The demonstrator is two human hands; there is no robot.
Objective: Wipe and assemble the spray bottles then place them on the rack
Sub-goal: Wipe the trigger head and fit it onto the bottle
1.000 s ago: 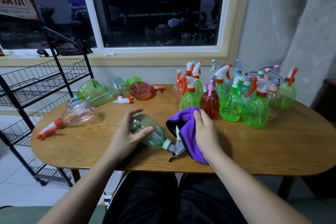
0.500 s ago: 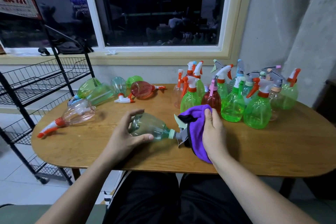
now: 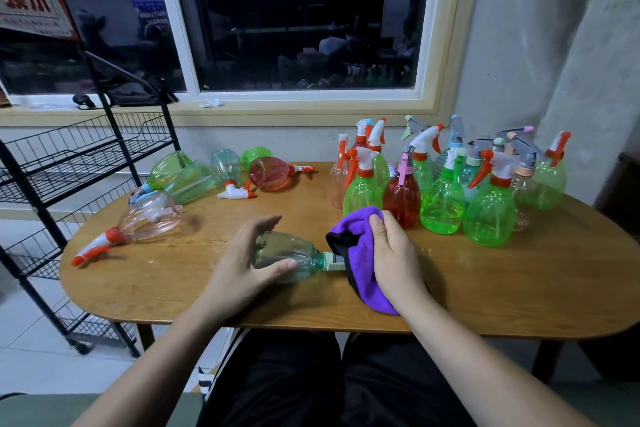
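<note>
We are wiping 1 bottle [image 3: 287, 253], which lies on its side close to the near edge of the table [image 3: 485, 288], neck toward the right edge. Our left hand [image 3: 242, 263] cups its body, thumb on the near side and fingers loosely curved over the top. Our right hand [image 3: 394, 253] is closed round the cloth [image 3: 360, 243], which is bunched over the spray head.

To do this well, we judge the left hand should pin the body so it cannot roll, while the cloth twists round the head and collar, then along the body.

Counted: 1 cloth, 1 rack [image 3: 86, 156] off the left edge, and 6 more bottles lying near the far-left corner. At least 12 stand toward the far-right corner, where overlap prevents an exact count.
</note>
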